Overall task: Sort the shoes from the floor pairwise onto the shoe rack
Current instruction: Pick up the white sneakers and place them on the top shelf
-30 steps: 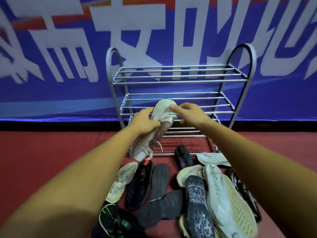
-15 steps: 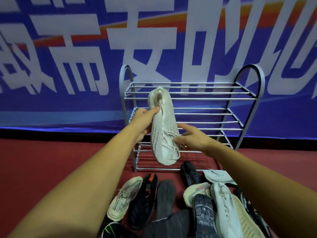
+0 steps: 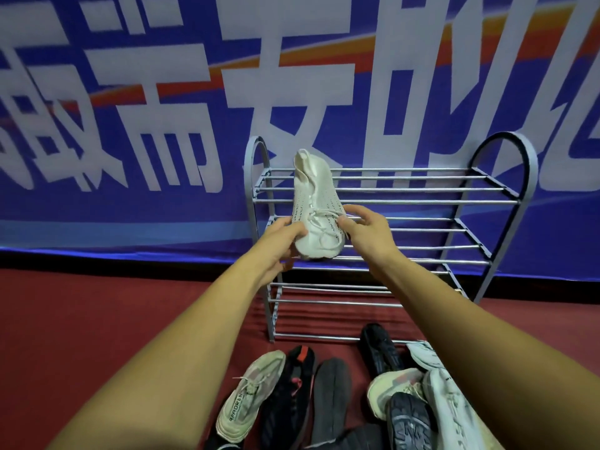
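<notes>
Reaching out with both arms, the person holds a white knit sneaker [image 3: 316, 206] between the hands in front of the left end of the grey metal shoe rack [image 3: 422, 190]. The shoe stands nearly on end, heel up and toe down towards the person, with the laced upper facing us. Its heel lies over the rails of the top tier and its toe hangs in front of the middle tier; whether it actually touches the rails I cannot tell. The left hand [image 3: 285, 237] grips the toe from the left, fingers curled under the edge and thumb pressed on top. The right hand [image 3: 365, 232] pinches the opposite side just beside the laces, thumb below and fingers bent over the knit. So the sneaker sits squarely between the two hands, its upper half rising clear above them. The other tiers of the rack carry no shoe that I can see. On the red carpet [image 3: 97, 319] in front of the rack lies a loose heap: a cream sneaker [image 3: 250, 397] with lettering on its side, a black shoe with red trim [image 3: 289, 401] touching it, a dark grey sole [image 3: 332, 394] turned up, a black shoe [image 3: 381, 349] nearest the rack's foot, and a big white sneaker [image 3: 448, 404] overlapping others at the right. Behind everything hangs a blue banner [image 3: 130, 92] with large white characters.
</notes>
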Action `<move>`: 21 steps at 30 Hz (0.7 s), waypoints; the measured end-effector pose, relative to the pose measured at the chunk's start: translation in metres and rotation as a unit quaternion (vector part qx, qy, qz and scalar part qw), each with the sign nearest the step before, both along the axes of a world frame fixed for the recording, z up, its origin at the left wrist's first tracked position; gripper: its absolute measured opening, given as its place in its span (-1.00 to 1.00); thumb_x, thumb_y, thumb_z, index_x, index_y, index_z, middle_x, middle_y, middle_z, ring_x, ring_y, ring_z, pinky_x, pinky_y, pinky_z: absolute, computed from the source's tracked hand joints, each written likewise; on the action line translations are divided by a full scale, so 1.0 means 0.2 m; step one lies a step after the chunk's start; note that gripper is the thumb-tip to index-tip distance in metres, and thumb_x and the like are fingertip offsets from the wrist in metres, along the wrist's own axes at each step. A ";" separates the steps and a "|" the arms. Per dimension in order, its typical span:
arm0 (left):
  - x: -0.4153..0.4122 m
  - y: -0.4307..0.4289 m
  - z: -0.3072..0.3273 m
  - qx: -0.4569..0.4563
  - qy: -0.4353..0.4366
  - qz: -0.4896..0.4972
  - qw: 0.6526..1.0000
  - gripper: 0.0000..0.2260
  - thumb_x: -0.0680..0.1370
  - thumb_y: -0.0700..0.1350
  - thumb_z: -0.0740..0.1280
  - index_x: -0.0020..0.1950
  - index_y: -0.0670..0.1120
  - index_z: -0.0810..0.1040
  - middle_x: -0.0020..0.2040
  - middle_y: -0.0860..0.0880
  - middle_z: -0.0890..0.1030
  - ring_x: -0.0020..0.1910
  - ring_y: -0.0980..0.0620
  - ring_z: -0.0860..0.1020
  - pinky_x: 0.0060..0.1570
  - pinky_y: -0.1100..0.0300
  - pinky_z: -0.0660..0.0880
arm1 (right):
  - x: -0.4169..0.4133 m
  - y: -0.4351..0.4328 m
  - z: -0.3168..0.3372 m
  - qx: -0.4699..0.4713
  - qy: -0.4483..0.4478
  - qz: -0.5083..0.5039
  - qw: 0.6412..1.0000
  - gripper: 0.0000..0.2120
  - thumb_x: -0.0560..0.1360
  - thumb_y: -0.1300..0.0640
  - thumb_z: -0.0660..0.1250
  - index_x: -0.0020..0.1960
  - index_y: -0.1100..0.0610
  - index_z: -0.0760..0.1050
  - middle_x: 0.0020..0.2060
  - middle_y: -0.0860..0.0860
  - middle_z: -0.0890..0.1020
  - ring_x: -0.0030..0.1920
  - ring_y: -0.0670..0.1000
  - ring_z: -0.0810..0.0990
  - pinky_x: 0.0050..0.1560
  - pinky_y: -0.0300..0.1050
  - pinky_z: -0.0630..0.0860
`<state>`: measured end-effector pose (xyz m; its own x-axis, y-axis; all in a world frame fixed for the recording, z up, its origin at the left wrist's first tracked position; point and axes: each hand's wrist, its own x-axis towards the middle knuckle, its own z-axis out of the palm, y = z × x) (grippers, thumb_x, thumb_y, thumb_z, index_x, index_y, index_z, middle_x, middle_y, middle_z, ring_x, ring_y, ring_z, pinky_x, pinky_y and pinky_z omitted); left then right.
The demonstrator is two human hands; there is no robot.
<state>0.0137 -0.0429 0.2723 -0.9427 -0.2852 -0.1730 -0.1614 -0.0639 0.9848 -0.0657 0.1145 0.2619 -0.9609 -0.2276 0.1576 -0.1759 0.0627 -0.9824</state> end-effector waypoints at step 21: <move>-0.20 -0.17 -0.01 0.007 0.089 0.100 0.991 -0.26 0.24 0.15 0.51 0.35 -0.01 0.37 0.18 0.00 0.60 0.11 0.03 0.57 -0.13 0.14 0.41 | -0.12 -0.24 0.07 -0.070 -0.072 0.080 0.992 -0.54 0.50 0.06 0.48 0.31 0.18 0.43 -0.02 0.03 0.66 -0.17 -0.07 0.59 -0.16 -0.13 0.44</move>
<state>-0.0267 -0.0779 0.2706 -0.8833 -0.4686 -0.0149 0.0318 -0.0916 0.9953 -0.0888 0.0663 0.2752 -0.9294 -0.3640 0.0616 -0.0295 -0.0930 -0.9952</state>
